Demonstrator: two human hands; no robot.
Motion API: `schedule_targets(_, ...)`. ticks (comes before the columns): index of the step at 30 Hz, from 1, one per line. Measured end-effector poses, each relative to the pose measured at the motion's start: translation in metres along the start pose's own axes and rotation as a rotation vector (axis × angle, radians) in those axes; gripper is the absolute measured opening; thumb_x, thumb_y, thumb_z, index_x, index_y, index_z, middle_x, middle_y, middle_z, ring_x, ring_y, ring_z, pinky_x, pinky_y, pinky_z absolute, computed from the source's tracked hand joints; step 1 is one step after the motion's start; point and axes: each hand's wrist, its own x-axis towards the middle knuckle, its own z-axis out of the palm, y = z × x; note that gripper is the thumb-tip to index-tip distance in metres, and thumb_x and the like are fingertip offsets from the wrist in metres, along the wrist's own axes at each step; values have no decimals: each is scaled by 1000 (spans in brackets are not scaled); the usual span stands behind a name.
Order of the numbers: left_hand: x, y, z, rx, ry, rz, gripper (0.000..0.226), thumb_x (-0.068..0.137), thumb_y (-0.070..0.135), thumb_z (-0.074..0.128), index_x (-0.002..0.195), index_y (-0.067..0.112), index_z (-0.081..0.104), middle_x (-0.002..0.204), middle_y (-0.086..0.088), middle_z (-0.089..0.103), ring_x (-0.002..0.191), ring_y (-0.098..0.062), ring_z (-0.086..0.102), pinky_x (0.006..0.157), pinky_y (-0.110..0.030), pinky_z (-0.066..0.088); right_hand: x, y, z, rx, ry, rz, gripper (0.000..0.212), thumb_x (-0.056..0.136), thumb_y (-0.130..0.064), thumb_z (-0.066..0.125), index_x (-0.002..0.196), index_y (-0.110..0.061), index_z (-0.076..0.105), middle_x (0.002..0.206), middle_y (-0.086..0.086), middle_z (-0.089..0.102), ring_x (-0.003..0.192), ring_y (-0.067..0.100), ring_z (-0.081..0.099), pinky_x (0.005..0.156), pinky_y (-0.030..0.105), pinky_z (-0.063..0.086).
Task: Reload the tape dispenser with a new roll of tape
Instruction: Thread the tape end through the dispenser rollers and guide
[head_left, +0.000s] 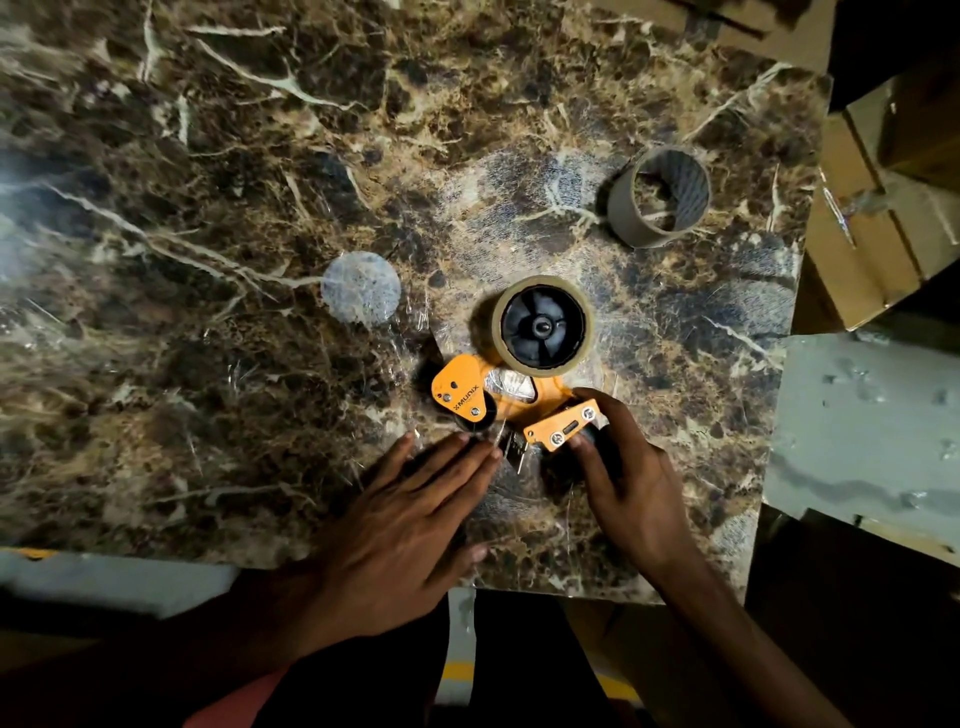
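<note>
An orange tape dispenser (498, 402) lies flat on the marble table (260, 208). A roll of clear tape (543, 325) sits on its black hub. My right hand (623, 467) grips the dispenser's black handle near the front end. My left hand (415, 514) lies flat with fingers spread, its fingertips at the dispenser's roller and blade end, pressing on a strip of clear tape that is hard to make out. An empty cardboard core (660, 200) stands at the back right.
A round clear sticker-like patch (360, 288) lies left of the dispenser. Cardboard boxes (883, 218) stand beyond the table's right edge. The table's front edge runs just under my wrists.
</note>
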Motion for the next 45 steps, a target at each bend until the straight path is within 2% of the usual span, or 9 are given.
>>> schedule_targets(12, -22, 7, 10, 43, -27, 46, 68, 109, 46, 38, 169, 17, 24, 178, 3, 16, 163, -18, 18, 125, -59, 23, 1, 3, 0, 9, 35, -4, 41, 102, -58, 41, 142, -49, 38, 76, -4, 76, 62, 10, 70, 58, 33, 57)
schedule_targets(16, -29, 13, 12, 42, -38, 22, 75, 106, 48, 43, 170, 19, 17, 178, 4, 12, 164, -18, 14, 123, -56, 20, 1, 2, 1, 15, 37, 1, 38, 104, -54, 44, 141, -45, 44, 71, -5, 73, 56, 3, 64, 53, 29, 54)
schedule_targets(28, -40, 14, 0, 101, -21, 56, 72, 105, 46, 42, 168, 15, 26, 177, 0, 19, 162, -22, 21, 121, -57, 24, 0, 2, 4, 42, 70, 33, 35, 104, -55, 46, 138, -52, 40, 78, 0, 78, 67, 14, 74, 62, 40, 62)
schedule_targets(32, -36, 12, -2, 115, -39, 31, 73, 106, 53, 41, 167, 14, 29, 177, 1, 20, 163, -22, 18, 122, -62, 29, 2, 0, 3, 34, 97, 35, 32, 105, -51, 52, 137, -48, 47, 74, -2, 75, 62, 13, 71, 58, 40, 60)
schedule_targets(34, -32, 10, -3, 104, -41, 0, 82, 104, 69, 38, 166, 15, 33, 175, 2, 24, 164, -23, 17, 122, -68, 27, 3, -4, 1, 29, 94, 18, 38, 103, -52, 52, 140, -44, 47, 91, -4, 75, 72, 14, 70, 62, 41, 61)
schedule_targets(36, -30, 10, -3, 93, -56, -7, 98, 97, 84, 36, 165, 14, 34, 175, 2, 24, 164, -26, 15, 122, -72, 22, 4, -6, -4, -22, 76, -43, 58, 99, -55, 52, 152, -40, 36, 137, 4, 58, 112, 21, 65, 86, 52, 62)
schedule_targets(38, -29, 10, -1, 108, -62, 5, 108, 91, 91, 36, 166, 14, 32, 176, 1, 22, 164, -28, 13, 122, -74, 19, 4, -6, -9, -179, -3, -218, 79, 95, -62, 50, 163, -43, 14, 170, 11, 15, 152, 32, 31, 116, 63, 36)
schedule_targets(40, -29, 10, -1, 127, -65, 14, 112, 89, 94, 34, 166, 13, 31, 176, 1, 21, 164, -29, 11, 123, -75, 15, 6, -8, -10, -367, -98, -446, 83, 94, -69, 44, 163, -47, 2, 173, 15, -10, 160, 39, 3, 123, 66, 19)
schedule_targets(45, -28, 4, -6, 165, -80, 22, 116, 86, 96, 33, 165, 12, 32, 176, -1, 22, 165, -30, 10, 122, -77, 15, 15, -8, 1, -615, -172, -572, 69, 101, -70, 36, 163, -49, 12, 172, 15, -19, 158, 48, -5, 119, 72, 22)
